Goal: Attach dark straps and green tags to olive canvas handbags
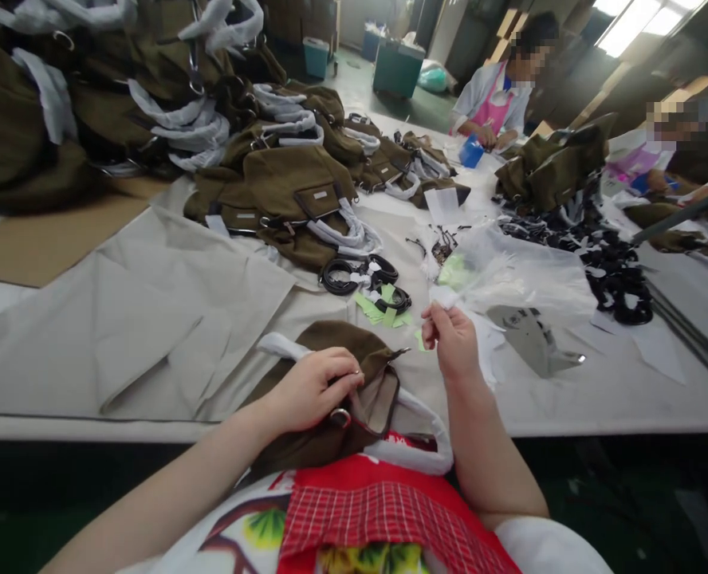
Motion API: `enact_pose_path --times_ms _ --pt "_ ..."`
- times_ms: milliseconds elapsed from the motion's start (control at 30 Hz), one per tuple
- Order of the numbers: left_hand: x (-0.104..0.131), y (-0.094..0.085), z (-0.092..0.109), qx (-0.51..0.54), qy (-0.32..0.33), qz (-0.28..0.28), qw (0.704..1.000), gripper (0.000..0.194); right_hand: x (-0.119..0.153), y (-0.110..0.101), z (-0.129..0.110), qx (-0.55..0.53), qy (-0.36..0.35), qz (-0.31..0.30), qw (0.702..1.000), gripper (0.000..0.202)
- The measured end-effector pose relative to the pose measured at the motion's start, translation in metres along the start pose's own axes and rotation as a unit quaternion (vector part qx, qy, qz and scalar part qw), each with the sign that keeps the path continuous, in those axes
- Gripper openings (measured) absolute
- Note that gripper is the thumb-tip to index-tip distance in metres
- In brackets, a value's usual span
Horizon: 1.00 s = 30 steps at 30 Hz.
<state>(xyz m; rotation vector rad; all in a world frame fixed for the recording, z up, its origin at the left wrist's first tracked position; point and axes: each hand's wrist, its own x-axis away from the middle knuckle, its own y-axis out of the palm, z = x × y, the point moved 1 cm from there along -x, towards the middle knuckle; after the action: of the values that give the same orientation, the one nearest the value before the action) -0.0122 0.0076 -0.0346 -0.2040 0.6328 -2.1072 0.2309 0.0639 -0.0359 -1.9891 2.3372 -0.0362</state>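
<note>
An olive-brown handbag (324, 335) lies in front of me at the table's near edge, its opening showing a pale lining and its handle (441, 434) wrapped in white. My left hand (315, 389) is closed on the edge of that opening, thumb and fingers together. To the right of the bag, my right hand (455, 343) is raised with thumb and forefinger pinched; whatever is between them is too small to make out. Just beyond my hands are green paper slips (383, 311) and coiled black straps (339, 277).
Handbags with wrapped handles (300, 183) are heaped at the left and back. A clear plastic bag (527, 267) and a pile of black straps (617, 279) lie to the right. A grey cloth (132, 311) covers the left side. Two people (497, 96) work across the table.
</note>
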Motion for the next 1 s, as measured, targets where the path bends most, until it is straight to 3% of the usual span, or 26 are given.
enact_pose_path --times_ms 133,333,600,800,1000 --pt "0.002 0.000 0.001 0.001 0.017 0.011 1.000 0.025 0.029 0.023 -0.006 0.063 -0.030 -0.038 0.997 0.034" --pt "0.003 -0.001 -0.001 -0.014 0.019 0.013 1.000 0.027 0.045 0.044 -0.003 0.131 -0.070 -0.098 0.984 0.031" --pt "0.002 0.001 -0.001 -0.004 0.013 0.007 1.000 0.030 0.050 0.050 -0.003 0.054 -0.012 -0.121 0.991 0.031" --pt "0.003 -0.001 0.000 -0.018 -0.001 0.003 1.000 0.033 0.034 0.035 -0.003 -0.010 0.008 -0.037 0.999 0.035" --pt "0.005 -0.002 0.001 -0.013 -0.009 0.012 1.000 0.033 -0.015 -0.023 -0.007 -0.062 -0.011 0.126 0.990 0.035"
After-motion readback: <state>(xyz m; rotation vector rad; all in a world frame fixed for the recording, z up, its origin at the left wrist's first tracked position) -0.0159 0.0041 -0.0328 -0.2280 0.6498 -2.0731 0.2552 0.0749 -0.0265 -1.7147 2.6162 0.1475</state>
